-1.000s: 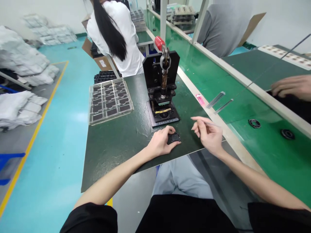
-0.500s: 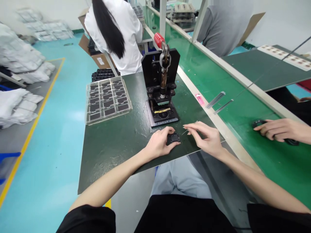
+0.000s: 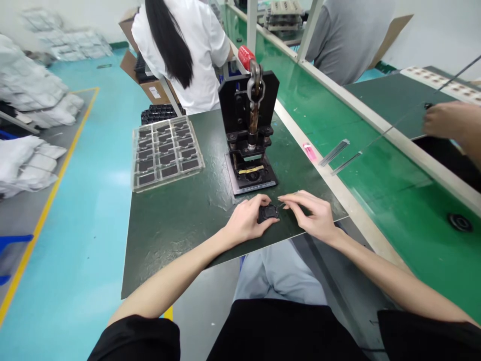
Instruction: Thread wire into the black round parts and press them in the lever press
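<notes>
My left hand (image 3: 248, 219) is closed around the left side of a small black oval plastic part (image 3: 269, 212), thumb and fingers gripping its edges on the dark green table. In a pinch, my right hand (image 3: 311, 213) has a thin metal rod (image 3: 281, 204), whose tip is at the right edge of the black part. Too fine to make out is whether the tip touches it. Just beyond my hands stands a black hand press (image 3: 250, 125) with a red lever grip (image 3: 246, 57). A yellow strip (image 3: 251, 170) lies across its base.
A clear tray (image 3: 167, 150) of black pieces sits at the table's left. Thin grey strips (image 3: 334, 153) and a pink item (image 3: 309, 151) lie along the right rail. A black round part (image 3: 460, 222) rests on the green belt. A co-worker's hand (image 3: 451, 120) is at far right.
My right hand has moved left, bringing the rod to the black part. The co-worker's hand at right has left a black round part on the belt and moved up and away.
</notes>
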`<state>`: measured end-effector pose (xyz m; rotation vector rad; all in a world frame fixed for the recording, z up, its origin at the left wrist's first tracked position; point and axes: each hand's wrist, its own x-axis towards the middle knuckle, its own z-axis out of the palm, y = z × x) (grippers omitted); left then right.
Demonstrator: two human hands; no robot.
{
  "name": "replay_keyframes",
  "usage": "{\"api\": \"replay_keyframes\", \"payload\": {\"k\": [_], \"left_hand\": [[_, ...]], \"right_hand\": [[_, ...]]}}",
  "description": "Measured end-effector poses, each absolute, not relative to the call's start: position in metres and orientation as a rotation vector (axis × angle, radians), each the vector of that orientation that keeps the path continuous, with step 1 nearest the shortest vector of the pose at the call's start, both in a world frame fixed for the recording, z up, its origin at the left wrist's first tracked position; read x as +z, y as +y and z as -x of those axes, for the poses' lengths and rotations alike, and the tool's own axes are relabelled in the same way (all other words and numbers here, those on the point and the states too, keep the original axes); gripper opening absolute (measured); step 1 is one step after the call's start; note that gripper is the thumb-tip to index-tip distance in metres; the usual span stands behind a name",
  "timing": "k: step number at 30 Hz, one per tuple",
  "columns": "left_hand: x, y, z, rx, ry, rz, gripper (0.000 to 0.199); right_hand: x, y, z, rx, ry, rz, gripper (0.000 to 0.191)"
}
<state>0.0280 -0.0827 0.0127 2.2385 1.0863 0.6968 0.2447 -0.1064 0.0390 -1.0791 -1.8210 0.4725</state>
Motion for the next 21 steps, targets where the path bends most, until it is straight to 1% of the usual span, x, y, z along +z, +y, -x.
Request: {"api": "replay_keyframes", "payload": {"k": [21], "left_hand": [[0.0149, -0.0824, -0.0284, 0.705, 1.069, -2.246, 0.047]], "right_hand": [[0.0372, -0.1059, -0.2442, 0.343, -1.928, 0.988, 0.028]]}}
